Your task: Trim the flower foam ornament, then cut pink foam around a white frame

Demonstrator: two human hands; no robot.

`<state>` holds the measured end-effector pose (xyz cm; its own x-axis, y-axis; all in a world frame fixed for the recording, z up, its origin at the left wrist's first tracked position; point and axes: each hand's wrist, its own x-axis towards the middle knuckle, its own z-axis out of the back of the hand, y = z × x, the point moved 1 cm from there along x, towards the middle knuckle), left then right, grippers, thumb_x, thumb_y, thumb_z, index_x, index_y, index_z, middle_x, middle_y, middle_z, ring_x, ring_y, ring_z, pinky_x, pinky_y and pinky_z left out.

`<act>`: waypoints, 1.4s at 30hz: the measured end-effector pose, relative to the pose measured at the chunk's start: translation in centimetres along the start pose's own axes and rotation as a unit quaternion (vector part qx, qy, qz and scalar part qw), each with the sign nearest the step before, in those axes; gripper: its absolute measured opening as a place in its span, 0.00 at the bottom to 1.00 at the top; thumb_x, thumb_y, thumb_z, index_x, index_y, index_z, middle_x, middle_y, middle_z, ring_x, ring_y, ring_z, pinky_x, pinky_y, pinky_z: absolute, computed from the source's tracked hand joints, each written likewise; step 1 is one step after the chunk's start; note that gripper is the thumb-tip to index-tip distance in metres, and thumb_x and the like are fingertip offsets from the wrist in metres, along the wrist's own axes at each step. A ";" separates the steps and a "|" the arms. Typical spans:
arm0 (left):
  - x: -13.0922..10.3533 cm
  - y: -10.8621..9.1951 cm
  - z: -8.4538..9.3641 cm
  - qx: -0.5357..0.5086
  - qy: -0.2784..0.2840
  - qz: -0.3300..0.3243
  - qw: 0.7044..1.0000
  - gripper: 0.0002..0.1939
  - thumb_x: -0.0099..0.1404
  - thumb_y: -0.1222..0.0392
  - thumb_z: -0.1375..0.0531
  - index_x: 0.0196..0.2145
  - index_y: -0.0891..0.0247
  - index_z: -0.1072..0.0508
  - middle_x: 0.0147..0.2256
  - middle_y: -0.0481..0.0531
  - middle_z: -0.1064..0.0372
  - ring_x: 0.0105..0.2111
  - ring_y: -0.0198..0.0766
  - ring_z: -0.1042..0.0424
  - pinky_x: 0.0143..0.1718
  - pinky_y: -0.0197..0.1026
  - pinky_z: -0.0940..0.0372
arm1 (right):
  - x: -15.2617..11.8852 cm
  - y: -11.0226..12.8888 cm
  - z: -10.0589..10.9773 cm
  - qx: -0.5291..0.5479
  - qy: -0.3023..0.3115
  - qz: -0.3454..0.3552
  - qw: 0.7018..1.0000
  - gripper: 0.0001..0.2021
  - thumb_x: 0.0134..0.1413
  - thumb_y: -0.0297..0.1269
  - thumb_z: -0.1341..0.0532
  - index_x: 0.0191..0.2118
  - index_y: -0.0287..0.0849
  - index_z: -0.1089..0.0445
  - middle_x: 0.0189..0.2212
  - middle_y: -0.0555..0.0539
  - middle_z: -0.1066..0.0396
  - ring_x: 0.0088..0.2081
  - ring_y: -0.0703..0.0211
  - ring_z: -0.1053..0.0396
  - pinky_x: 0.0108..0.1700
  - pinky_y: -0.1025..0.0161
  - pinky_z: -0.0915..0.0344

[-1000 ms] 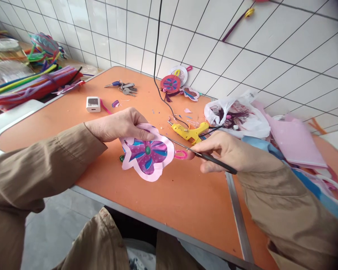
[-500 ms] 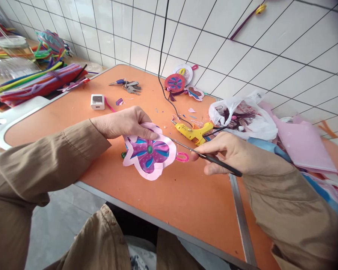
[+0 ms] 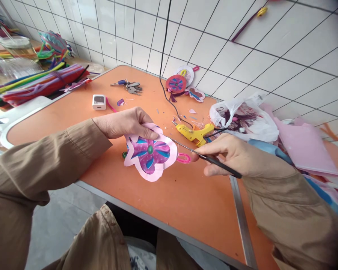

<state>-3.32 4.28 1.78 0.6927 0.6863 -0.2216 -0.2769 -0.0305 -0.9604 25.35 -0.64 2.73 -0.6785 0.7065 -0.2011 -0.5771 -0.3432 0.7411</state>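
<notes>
Over the near half of the orange desk (image 3: 180, 217), inward from the front edge, a pink-rimmed paper ornament (image 3: 159, 170) is held up at a tilt, its purple and blue patterned middle facing the person and a green bead (image 3: 150, 149) at its centre. It is probably very light, stiff enough to keep its flat shape but easy to crease; the scalloped rim looks the most bendable part. The best hold seems a flat pinch on the broad upper part, away from the bead and from the soft-looking pink loop (image 3: 183, 158) at its right end, which may pull loose if tugged.

The left hand (image 3: 124, 123) takes it there: the thumb lies flat across the upper rim, with the paper pinched between it and fingers hidden behind, so the gap is no more than the ornament's thickness. The right hand (image 3: 232, 153) grips a slim tool (image 3: 218, 164) with a dark handle and a thin metal end, thumb and forefinger closed on it, the other fingers curled beneath. The metal end points at the ornament's right upper rim; whether it touches, I cannot tell. One right fingertip is just beside the loop.

Behind the tool, toward the far edge, lies a yellow glue gun (image 3: 195, 133), with a white plastic bag (image 3: 266, 127) to its right.
</notes>
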 end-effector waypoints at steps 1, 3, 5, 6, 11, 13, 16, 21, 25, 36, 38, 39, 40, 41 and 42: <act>0.0 0.0 0.0 -0.005 0.002 -0.001 1.000 0.19 0.50 0.55 0.25 0.16 0.66 0.28 0.15 0.46 0.36 0.15 0.27 0.40 0.16 0.30 0.44 | 0.0 0.0 0.0 0.001 -0.003 -0.001 1.000 0.27 0.50 0.61 0.33 0.37 0.37 0.22 0.17 0.57 0.51 0.19 0.68 0.55 0.20 0.63 0.52; 0.1 0.1 0.0 -0.012 0.002 -0.007 1.000 0.19 0.50 0.54 0.25 0.16 0.66 0.28 0.15 0.46 0.35 0.15 0.27 0.39 0.16 0.30 0.43 | 0.0 0.0 0.0 0.009 -0.007 -0.003 1.000 0.28 0.49 0.63 0.33 0.37 0.37 0.22 0.17 0.56 0.50 0.20 0.67 0.53 0.21 0.63 0.50; 0.1 0.1 0.0 -0.015 -0.003 -0.022 1.000 0.20 0.50 0.54 0.25 0.15 0.66 0.29 0.15 0.46 0.36 0.15 0.27 0.40 0.16 0.30 0.44 | 0.0 0.1 -0.1 0.022 -0.005 -0.006 1.000 0.29 0.48 0.63 0.32 0.37 0.37 0.23 0.17 0.55 0.48 0.20 0.66 0.51 0.21 0.62 0.48; 0.1 0.1 0.0 -0.014 -0.005 -0.031 0.999 0.20 0.50 0.54 0.25 0.15 0.66 0.29 0.14 0.46 0.36 0.15 0.27 0.40 0.16 0.30 0.44 | 0.0 0.1 -0.1 0.029 0.000 -0.009 1.000 0.29 0.47 0.64 0.32 0.37 0.38 0.23 0.17 0.55 0.47 0.20 0.65 0.49 0.22 0.62 0.47; 0.1 0.0 -0.1 -0.001 -0.012 -0.050 0.999 0.20 0.51 0.56 0.25 0.15 0.67 0.30 0.14 0.45 0.38 0.14 0.26 0.42 0.15 0.29 0.46 | 0.2 0.5 -0.3 0.047 0.041 -0.022 0.998 0.26 0.48 0.62 0.32 0.35 0.40 0.25 0.19 0.52 0.39 0.22 0.63 0.43 0.24 0.62 0.44; 0.1 -0.1 -0.3 0.003 -0.016 -0.053 0.998 0.20 0.51 0.57 0.25 0.15 0.67 0.30 0.14 0.45 0.39 0.14 0.26 0.42 0.15 0.30 0.47 | 0.2 0.9 -0.3 0.056 0.062 -0.013 0.996 0.27 0.49 0.64 0.34 0.33 0.40 0.27 0.20 0.50 0.35 0.23 0.62 0.40 0.25 0.61 0.43; 0.0 -0.2 -0.5 0.014 -0.027 -0.055 0.998 0.21 0.51 0.58 0.25 0.14 0.67 0.32 0.14 0.45 0.39 0.14 0.26 0.42 0.14 0.30 0.47 | 0.4 1.5 -0.5 0.069 0.065 -0.006 0.995 0.30 0.49 0.69 0.37 0.31 0.41 0.29 0.23 0.47 0.31 0.25 0.61 0.37 0.26 0.62 0.42; 0.0 -0.1 -0.8 0.025 -0.038 -0.050 0.998 0.19 0.51 0.58 0.25 0.15 0.67 0.30 0.14 0.46 0.37 0.14 0.26 0.40 0.13 0.30 0.46 | 0.7 2.1 -1.0 0.058 0.053 0.005 0.997 0.32 0.49 0.72 0.39 0.28 0.41 0.32 0.22 0.49 0.34 0.25 0.62 0.39 0.25 0.62 0.43; 0.1 0.1 -1.1 0.031 -0.018 -0.045 0.998 0.17 0.50 0.57 0.25 0.17 0.68 0.26 0.15 0.48 0.34 0.14 0.28 0.38 0.13 0.29 0.44 | 1.0 1.7 -1.2 0.054 0.054 0.011 0.997 0.34 0.49 0.73 0.40 0.34 0.40 0.29 0.23 0.49 0.34 0.26 0.62 0.38 0.26 0.63 0.41; 0.3 0.5 -1.1 0.049 -0.047 -0.035 0.997 0.17 0.47 0.54 0.24 0.19 0.68 0.25 0.16 0.48 0.33 0.15 0.28 0.37 0.14 0.30 0.43 | 1.5 0.4 -1.4 0.083 0.065 0.040 0.994 0.29 0.51 0.67 0.37 0.30 0.41 0.34 0.23 0.52 0.38 0.25 0.65 0.42 0.25 0.64 0.44; 0.4 0.5 -1.0 0.050 -0.048 -0.032 0.997 0.18 0.46 0.53 0.24 0.19 0.68 0.25 0.16 0.48 0.33 0.15 0.29 0.37 0.14 0.30 0.43 | 1.5 0.4 -1.5 0.095 0.068 0.040 0.992 0.28 0.52 0.66 0.36 0.31 0.40 0.33 0.22 0.52 0.38 0.25 0.65 0.43 0.25 0.64 0.44; 0.5 0.6 -1.0 0.047 -0.046 -0.033 0.997 0.18 0.45 0.53 0.24 0.19 0.68 0.25 0.16 0.48 0.33 0.15 0.29 0.37 0.14 0.30 0.43 | 1.5 0.4 -1.5 0.103 0.069 0.040 0.992 0.28 0.52 0.65 0.36 0.31 0.40 0.32 0.22 0.52 0.38 0.25 0.65 0.43 0.25 0.64 0.45; 0.6 0.7 -1.0 0.045 -0.044 -0.034 0.997 0.18 0.45 0.53 0.23 0.19 0.68 0.25 0.16 0.48 0.32 0.15 0.29 0.36 0.14 0.30 0.42 | 1.5 0.4 -1.5 0.112 0.068 0.043 0.990 0.28 0.52 0.65 0.35 0.32 0.40 0.31 0.22 0.52 0.38 0.24 0.66 0.43 0.25 0.65 0.45; 0.6 0.8 -1.0 0.042 -0.043 -0.035 0.998 0.19 0.45 0.53 0.23 0.19 0.68 0.25 0.16 0.48 0.33 0.15 0.29 0.37 0.14 0.30 0.42 | 1.5 0.3 -1.5 0.121 0.068 0.047 0.989 0.27 0.51 0.64 0.34 0.33 0.39 0.31 0.22 0.53 0.39 0.24 0.66 0.43 0.24 0.65 0.45; 0.7 0.8 -1.0 0.040 -0.043 -0.037 0.998 0.19 0.44 0.53 0.23 0.19 0.67 0.26 0.16 0.48 0.33 0.15 0.28 0.37 0.14 0.30 0.43 | 1.6 0.3 -1.5 0.128 0.066 0.050 0.988 0.27 0.51 0.63 0.34 0.33 0.39 0.30 0.22 0.53 0.39 0.24 0.66 0.44 0.24 0.66 0.45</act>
<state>-2.41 3.99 0.67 0.6543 0.7447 -0.1316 -0.2822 0.0790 -0.9561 23.42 -0.59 1.66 -0.7892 0.5848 -0.1875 -0.3819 -0.2282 0.8956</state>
